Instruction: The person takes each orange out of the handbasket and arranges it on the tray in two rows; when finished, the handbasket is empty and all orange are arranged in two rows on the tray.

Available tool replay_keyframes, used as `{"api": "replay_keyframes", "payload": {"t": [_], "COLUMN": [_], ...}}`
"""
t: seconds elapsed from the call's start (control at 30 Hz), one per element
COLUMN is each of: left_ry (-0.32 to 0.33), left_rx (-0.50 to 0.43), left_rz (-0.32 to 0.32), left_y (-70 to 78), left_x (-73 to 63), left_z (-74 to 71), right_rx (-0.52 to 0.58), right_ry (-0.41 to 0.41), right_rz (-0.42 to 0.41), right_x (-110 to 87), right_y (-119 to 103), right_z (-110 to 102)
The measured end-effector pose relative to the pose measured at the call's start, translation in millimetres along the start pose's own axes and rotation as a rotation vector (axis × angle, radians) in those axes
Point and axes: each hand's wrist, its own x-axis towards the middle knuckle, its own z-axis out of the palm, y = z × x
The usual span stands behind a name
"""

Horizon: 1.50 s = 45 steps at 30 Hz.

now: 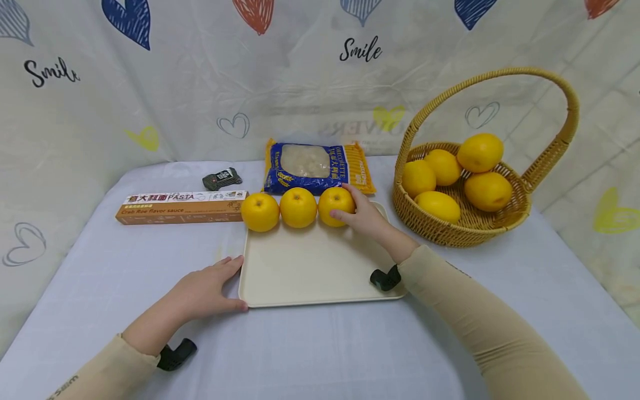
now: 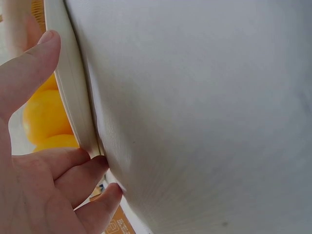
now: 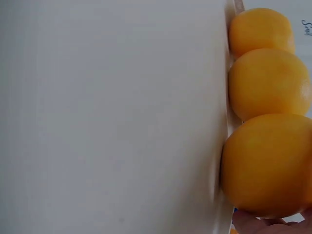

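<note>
A beige rectangular tray (image 1: 315, 266) lies on the white cloth in front of me. Three oranges stand in a row along its far edge: a left orange (image 1: 260, 212), a middle orange (image 1: 298, 208) and a right orange (image 1: 330, 201). My right hand (image 1: 369, 219) grips the right orange, thumb on the near side and fingers behind it. In the right wrist view, only fingertips show beneath that orange (image 3: 268, 165). My left hand (image 1: 202, 291) rests at the tray's left edge, fingers and thumb spread; the left wrist view shows its fingertips against the rim.
A wicker basket (image 1: 455, 238) with a tall handle stands at right, holding several yellow fruits (image 1: 488, 191). Behind the tray lies a blue-and-yellow pasta bag (image 1: 310, 186). To the left are a pasta box (image 1: 182, 211) and a small dark packet (image 1: 222, 179).
</note>
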Motion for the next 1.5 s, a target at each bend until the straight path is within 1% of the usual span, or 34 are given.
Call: {"api": "replay_keyframes", "payload": {"t": [0.23, 0.57, 0.73, 0.83, 0.93, 1.03, 1.1, 1.17, 1.23, 1.3, 1.4, 1.5], "left_ry": [-0.006, -0.004, -0.004, -0.002, -0.001, -0.001, -0.002, -0.002, -0.002, -0.004, -0.010, -0.013], "left_rx": [-0.003, -0.002, -0.006, -0.006, -0.005, -0.006, -0.004, -0.001, 0.002, 0.004, 0.002, -0.002], "left_rz": [0.000, 0.000, -0.004, -0.008, -0.006, -0.010, -0.012, -0.013, -0.013, -0.011, -0.009, -0.009], "left_y": [0.4, 0.0, -1.1, -1.9, -2.3, -2.2, -1.9, -1.5, -1.1, -0.7, -0.5, -0.7], "left_x": [-0.2, -0.5, 0.5, 1.4, 2.0, 2.0, 1.7, 1.5, 1.5, 1.5, 1.0, 0.4], "left_z": [0.2, 2.4, 3.6, 4.5, 5.1, 4.8, 3.6, 2.3, 0.9, -0.2, -0.6, -0.2], "right_rx": [0.012, 0.004, 0.027, 0.031, -0.001, -0.066, -0.132, -0.183, -0.210, -0.212, -0.205, -0.230], "right_ry": [-0.001, -0.012, -0.001, 0.023, 0.051, 0.077, 0.102, 0.138, 0.185, 0.223, 0.258, 0.230], "right_rz": [0.006, 0.041, 0.054, 0.027, -0.032, -0.117, -0.177, -0.230, -0.267, -0.254, -0.182, -0.082], "right_x": [-0.7, -5.4, -8.3, -13.8, -25.1, -43.0, -56.2, -68.5, -78.0, -85.3, -92.6, -96.0], "right_y": [0, 0, -1, -2, -4, -7, -8, -9, -6, -1, 10, 24], "right_z": [0, 0, -2, -5, -12, -24, -36, -52, -71, -92, -124, -148]}}
